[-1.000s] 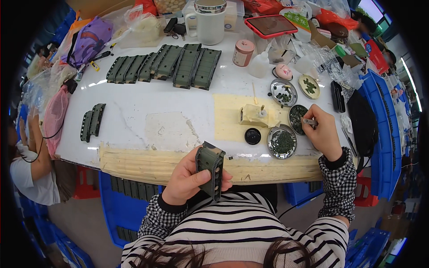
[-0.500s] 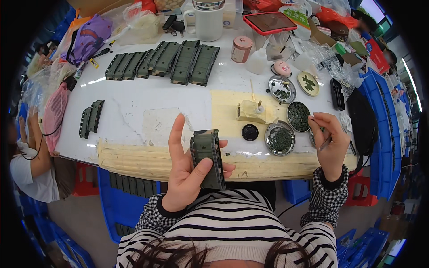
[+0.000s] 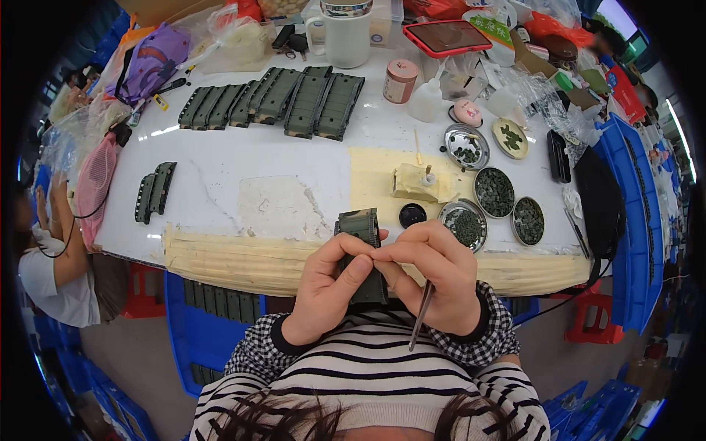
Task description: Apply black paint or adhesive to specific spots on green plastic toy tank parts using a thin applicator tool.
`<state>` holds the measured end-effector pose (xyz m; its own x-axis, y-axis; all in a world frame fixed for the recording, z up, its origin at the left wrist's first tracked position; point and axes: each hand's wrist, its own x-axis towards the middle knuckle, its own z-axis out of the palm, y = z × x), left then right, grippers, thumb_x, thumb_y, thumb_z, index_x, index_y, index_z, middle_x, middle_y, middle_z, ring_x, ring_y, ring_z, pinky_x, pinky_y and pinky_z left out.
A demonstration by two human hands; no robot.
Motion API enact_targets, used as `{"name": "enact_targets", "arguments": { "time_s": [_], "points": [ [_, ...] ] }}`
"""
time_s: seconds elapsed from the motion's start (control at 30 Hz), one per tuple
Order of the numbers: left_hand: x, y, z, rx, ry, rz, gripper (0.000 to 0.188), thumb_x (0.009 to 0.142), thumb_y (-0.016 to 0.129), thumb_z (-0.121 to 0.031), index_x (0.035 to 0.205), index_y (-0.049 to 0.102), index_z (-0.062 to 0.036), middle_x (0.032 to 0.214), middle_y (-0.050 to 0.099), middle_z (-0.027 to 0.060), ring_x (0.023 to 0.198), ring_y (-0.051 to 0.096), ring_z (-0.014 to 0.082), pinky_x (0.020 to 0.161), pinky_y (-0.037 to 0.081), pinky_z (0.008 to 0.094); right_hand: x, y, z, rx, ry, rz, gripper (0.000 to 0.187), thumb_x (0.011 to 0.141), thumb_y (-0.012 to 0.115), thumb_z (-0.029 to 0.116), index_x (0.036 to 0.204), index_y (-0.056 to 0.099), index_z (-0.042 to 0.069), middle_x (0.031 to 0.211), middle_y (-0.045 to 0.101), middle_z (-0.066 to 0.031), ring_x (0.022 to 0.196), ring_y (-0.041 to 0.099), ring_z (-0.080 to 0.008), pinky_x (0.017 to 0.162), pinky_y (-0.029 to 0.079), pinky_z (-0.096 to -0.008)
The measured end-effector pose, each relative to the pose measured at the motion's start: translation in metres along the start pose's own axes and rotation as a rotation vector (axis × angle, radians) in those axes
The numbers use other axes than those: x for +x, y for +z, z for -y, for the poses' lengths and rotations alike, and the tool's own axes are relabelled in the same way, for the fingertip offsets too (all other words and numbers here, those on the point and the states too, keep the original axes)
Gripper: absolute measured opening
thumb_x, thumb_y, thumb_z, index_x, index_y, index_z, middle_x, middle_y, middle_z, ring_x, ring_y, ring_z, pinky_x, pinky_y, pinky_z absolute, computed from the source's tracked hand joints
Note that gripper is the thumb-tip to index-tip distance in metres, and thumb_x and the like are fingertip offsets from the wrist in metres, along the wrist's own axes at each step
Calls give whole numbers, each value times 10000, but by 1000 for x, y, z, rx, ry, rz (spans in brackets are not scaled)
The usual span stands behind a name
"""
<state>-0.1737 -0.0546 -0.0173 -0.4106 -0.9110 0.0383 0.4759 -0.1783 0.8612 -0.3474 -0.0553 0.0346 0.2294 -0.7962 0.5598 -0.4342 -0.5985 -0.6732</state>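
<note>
In front of my chest, my left hand [image 3: 323,290] is closed around a ribbed green camouflage plastic piece [image 3: 371,288], which stands nearly upright. My right hand [image 3: 445,272] meets it there, thumb and forefinger pinched at the piece's edge beside my left fingertips. Whatever lies between those fingertips is too small or hidden to make out. A slim metal tool [image 3: 421,317] is tucked in the same right hand, its end pointing down toward me. Round tins of small dark green bits, among them one tin [image 3: 493,192] and another [image 3: 528,220], stand to the right of my hands.
Similar green pieces [image 3: 272,99] lie in a row at the back, with two more [image 3: 155,192] at the left. A tape-covered block [image 3: 415,182] and a black lid [image 3: 412,214] sit mid-table. Behind are a white mug [image 3: 348,40] and squeeze bottle [image 3: 426,101]. Another person [image 3: 62,272] sits left.
My right hand has moved left from beside the tins to the green piece, carrying the metal tool. My left hand has shifted slightly right, its raised forefinger now bent onto the piece.
</note>
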Motion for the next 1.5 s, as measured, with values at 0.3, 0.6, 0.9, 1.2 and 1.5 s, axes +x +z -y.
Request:
{"name": "enact_targets", "arguments": {
  "time_s": [0.3,0.6,0.9,1.2,1.5],
  "points": [
    [3,4,-3,242,117,-6,157,1004,496,-136,947,577,-13,1063,601,92,1100,531,164,961,395,301,-4,-6,-4,-62,-104,29,281,681,763,40,947,673,34,809,602,-72,702,621,-235,594,484,-319],
    [5,7,-4,318,104,6,176,1007,487,-146,930,582,-20,962,558,58,923,496,135,860,392,264,-8,3,-9,-124,-130,-52,251,680,787,41,901,668,34,807,608,-77,662,611,-232,560,475,-316],
    [3,5,-5,604,219,-38,176,1010,478,-147,961,573,-8,1091,577,118,1130,534,193,981,391,334,-5,1,-7,-185,-159,-42,246,665,778,-11,883,674,35,781,600,-59,638,601,-210,544,462,-302],
    [3,11,-1,475,288,30,712,970,425,17,1496,-35,-116,1263,508,194,1046,596,203,858,555,331,4,-12,-10,-163,10,-83,238,688,752,-49,897,661,20,801,597,-81,665,601,-217,567,473,-295],
    [-2,10,-5,693,317,82,863,928,432,86,1485,-199,-103,1270,487,254,1051,593,227,906,527,343,5,-9,-24,-282,-157,-76,282,643,745,-36,905,664,29,801,591,-65,661,586,-215,557,453,-303]
  ]
}}
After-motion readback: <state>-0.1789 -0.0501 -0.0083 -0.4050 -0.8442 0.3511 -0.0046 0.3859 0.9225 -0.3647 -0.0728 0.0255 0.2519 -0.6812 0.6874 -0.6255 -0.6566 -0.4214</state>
